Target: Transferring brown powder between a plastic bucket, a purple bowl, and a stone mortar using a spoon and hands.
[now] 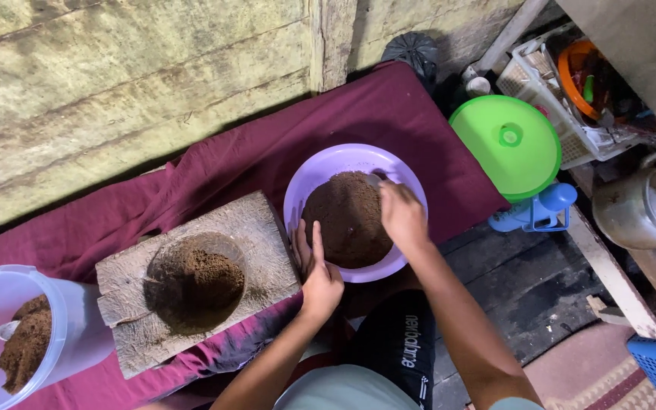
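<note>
A lilac plastic bowl [343, 158] sits on the maroon cloth [252, 159], heaped with brown powder [347, 220]. My right hand [402, 215] is closed on a metal spoon [374, 180] whose tip digs into the top of the heap. My left hand [314, 272] rests against the bowl's near-left rim, fingers spread, steadying it. To the left lies a rough wooden block [191, 281] with a round hollow holding more brown powder [200, 277].
A clear plastic jar [24, 334] with brown powder and a spoon lies at the lower left. A green lid [505, 144] on a blue jug stands right of the bowl. A white basket [563, 99], a metal kettle [643, 206] and wooden wall planks surround.
</note>
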